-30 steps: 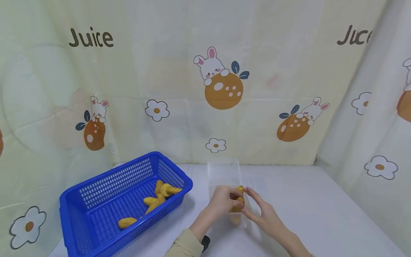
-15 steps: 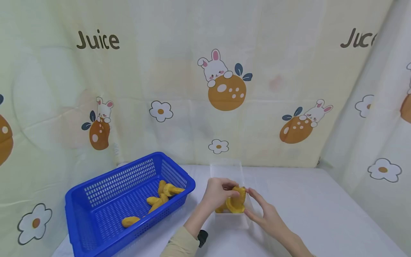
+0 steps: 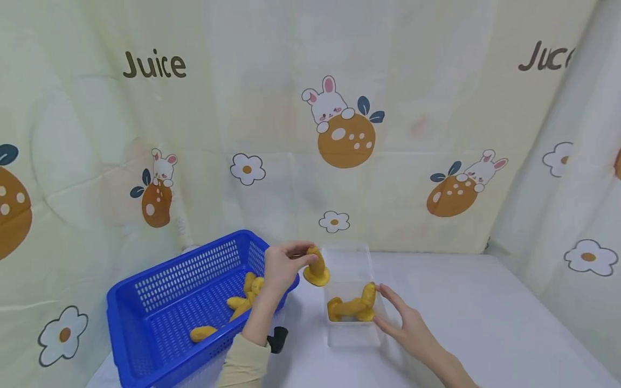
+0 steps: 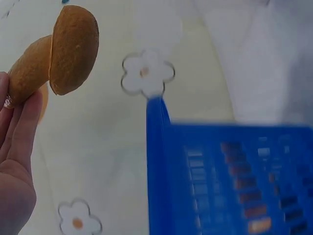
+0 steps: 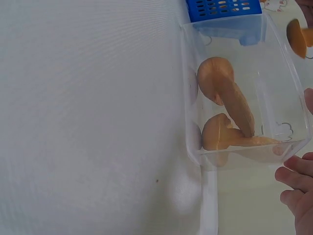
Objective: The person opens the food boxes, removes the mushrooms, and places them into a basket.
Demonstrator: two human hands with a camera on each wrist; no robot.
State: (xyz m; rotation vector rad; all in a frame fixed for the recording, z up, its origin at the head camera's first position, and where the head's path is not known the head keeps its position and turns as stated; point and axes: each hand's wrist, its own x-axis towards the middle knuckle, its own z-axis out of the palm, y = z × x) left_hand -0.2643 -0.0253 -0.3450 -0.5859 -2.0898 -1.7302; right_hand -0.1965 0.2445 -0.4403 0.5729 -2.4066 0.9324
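Note:
Beside the blue basket, my left hand (image 3: 280,269) pinches a yellow-brown mushroom (image 3: 317,268) by its stem, cap downward. The left wrist view shows this mushroom's rounded cap (image 4: 74,51) clear of the fingers. To the right stands a clear plastic box (image 3: 356,323). Inside are two more mushrooms: one lies on its side (image 3: 342,307), the other leans stem-up against the right wall (image 3: 369,296). My right hand (image 3: 409,328) has thumb and fingers spread along the box's right side, fingertips right at the wall. In the right wrist view its fingers (image 5: 296,178) are by the box corner.
A blue slotted basket (image 3: 145,293) stands at the left, with several mushrooms (image 3: 240,305) along its near side. The box's clear lid (image 3: 346,261) stands raised behind it. A printed curtain (image 3: 271,108) closes off the back of the white table (image 3: 436,291).
My left hand has risen out of the box and moved left toward the basket, carrying a mushroom. Two mushrooms now show plainly in the box. My right hand has stayed at the box's side.

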